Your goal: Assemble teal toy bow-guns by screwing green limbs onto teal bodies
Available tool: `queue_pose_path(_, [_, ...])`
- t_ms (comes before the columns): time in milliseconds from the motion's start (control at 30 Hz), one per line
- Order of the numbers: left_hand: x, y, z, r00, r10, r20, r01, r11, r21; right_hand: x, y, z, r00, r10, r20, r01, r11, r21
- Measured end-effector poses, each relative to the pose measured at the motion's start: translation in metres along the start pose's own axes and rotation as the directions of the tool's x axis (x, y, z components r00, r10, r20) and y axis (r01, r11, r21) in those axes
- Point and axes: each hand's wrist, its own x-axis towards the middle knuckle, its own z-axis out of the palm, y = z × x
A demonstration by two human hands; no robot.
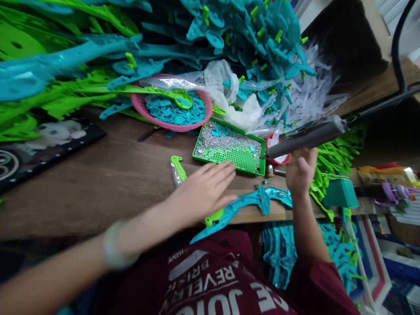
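Maroon shirt [210,251] nearest; blue curved part [263,202] at table's [124,179] near edge.
Left hand [203,190] over it, fingers extended; right hand [301,173] behind grey tool [305,138], can't tell if gripping; careless left-hand swipe could tip green tray [241,159], spilling metal bits [210,140].

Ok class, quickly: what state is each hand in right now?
Left hand: open, fingers extended.
Right hand: beside the grey tool; whether it grips cannot be told.

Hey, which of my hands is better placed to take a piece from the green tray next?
Probably left: your left hand is open beside the near edge of the green tray, while your right hand is up at the grey driver.
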Motion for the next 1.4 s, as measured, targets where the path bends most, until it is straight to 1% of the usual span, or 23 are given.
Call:
queue_pose_path(67, [0.032, -0.036, 0.013, 0.977, 0.140, 0.159, -0.134, 0.990, -0.052, 0.012, 0.015, 0.002, 0.956, 0.067, 0.285, -0.108, 0.985, 0.131])
queue_pose_path(100, [0.044, -0.053, 0.019, 0.960, 0.160, 0.230, -0.151, 0.987, -0.056, 0.017, 0.018, 0.004, 0.925, 0.074, 0.373, -0.151, 0.972, 0.181])
queue_pose_path(167, [0.058, -0.080, 0.028, 0.928, 0.182, 0.325, -0.183, 0.983, -0.028, 0.025, 0.016, 0.009, 0.894, 0.077, 0.441, -0.211, 0.941, 0.264])
queue_pose_path(267, [0.062, -0.102, 0.030, 0.925, 0.160, 0.344, -0.197, 0.977, 0.076, 0.032, 0.006, 0.029, 0.903, 0.071, 0.424, -0.271, 0.859, 0.434])
queue_pose_path(367, [0.061, -0.103, 0.024, 0.959, 0.099, 0.265, -0.156, 0.966, 0.207, 0.035, -0.003, 0.068, 0.924, 0.104, 0.369, -0.308, 0.775, 0.551])
queue_pose_path(467, [0.054, -0.089, 0.015, 0.981, 0.064, 0.183, -0.121, 0.940, 0.320, 0.032, -0.005, 0.112, 0.951, 0.148, 0.273, -0.287, 0.752, 0.593])
queue_pose_path(533, [0.044, -0.076, 0.008, 0.982, 0.079, 0.170, -0.134, 0.929, 0.346, 0.028, -0.004, 0.136, 0.957, 0.165, 0.237, -0.280, 0.733, 0.621])
queue_pose_path(600, [0.031, -0.064, 0.003, 0.985, 0.088, 0.149, -0.137, 0.922, 0.361, 0.023, -0.003, 0.151, 0.955, 0.170, 0.243, -0.289, 0.726, 0.624])
queue_pose_path(700, [0.014, -0.052, 0.002, 0.995, 0.068, 0.076, -0.091, 0.926, 0.366, 0.016, -0.002, 0.161, 0.944, 0.180, 0.276, -0.312, 0.759, 0.571])
queue_pose_path(800, [0.006, -0.050, 0.006, 0.997, 0.054, 0.046, -0.066, 0.953, 0.294, 0.013, -0.001, 0.162, 0.943, 0.159, 0.292, -0.301, 0.783, 0.545])
queue_pose_path(900, [0.004, -0.058, 0.007, 0.998, 0.031, 0.055, -0.044, 0.964, 0.263, 0.018, 0.000, 0.151, 0.942, 0.066, 0.330, -0.238, 0.825, 0.513])
queue_pose_path(967, [0.007, -0.066, 0.005, 0.996, 0.023, 0.083, -0.042, 0.969, 0.242, 0.021, 0.000, 0.136, 0.940, 0.018, 0.341, -0.156, 0.911, 0.382])
queue_pose_path(1000, [0.010, -0.069, 0.002, 0.995, 0.021, 0.100, -0.043, 0.974, 0.224, 0.021, -0.002, 0.126, 0.952, 0.009, 0.307, -0.095, 0.959, 0.267])
queue_pose_path(1067, [0.018, -0.075, -0.004, 0.992, 0.009, 0.130, -0.032, 0.983, 0.180, 0.013, -0.007, 0.101, 0.994, -0.055, 0.097, 0.054, 0.998, 0.011])
queue_pose_path(1100, [0.023, -0.077, -0.008, 0.990, -0.002, 0.140, -0.020, 0.988, 0.156, 0.006, -0.010, 0.088, 0.987, -0.153, -0.052, 0.149, 0.985, -0.082])
queue_pose_path(1133, [0.027, -0.079, -0.012, 0.989, -0.013, 0.149, -0.007, 0.991, 0.130, -0.004, -0.014, 0.075, 0.942, -0.287, -0.174, 0.264, 0.954, -0.141])
queue_pose_path(1167, [0.031, -0.082, -0.015, 0.987, -0.027, 0.159, 0.011, 0.995, 0.102, -0.015, -0.017, 0.062, 0.876, -0.422, -0.232, 0.393, 0.905, -0.162])
queue_pose_path(1200, [0.035, -0.084, -0.017, 0.985, -0.039, 0.166, 0.029, 0.997, 0.067, -0.027, -0.020, 0.052, 0.817, -0.549, -0.178, 0.530, 0.836, -0.147])
queue_pose_path(1233, [0.038, -0.088, -0.019, 0.983, -0.055, 0.173, 0.051, 0.998, 0.028, -0.038, -0.023, 0.044, 0.773, -0.635, -0.006, 0.631, 0.770, -0.093])
queue_pose_path(1267, [0.040, -0.091, -0.018, 0.981, -0.073, 0.178, 0.076, 0.997, -0.012, -0.048, -0.025, 0.040, 0.720, -0.659, 0.219, 0.678, 0.734, -0.022])
queue_pose_path(1333, [0.042, -0.097, -0.015, 0.975, -0.118, 0.188, 0.135, 0.988, -0.080, -0.064, -0.029, 0.043, 0.595, -0.501, 0.628, 0.624, 0.780, 0.032])
queue_pose_path(1367, [0.042, -0.099, -0.012, 0.971, -0.138, 0.194, 0.161, 0.981, -0.106, -0.069, -0.030, 0.048, 0.554, -0.381, 0.740, 0.573, 0.819, -0.007])
queue_pose_path(1400, [0.042, -0.101, -0.010, 0.968, -0.150, 0.201, 0.177, 0.976, -0.127, -0.072, -0.031, 0.055, 0.539, -0.270, 0.798, 0.529, 0.846, -0.071])
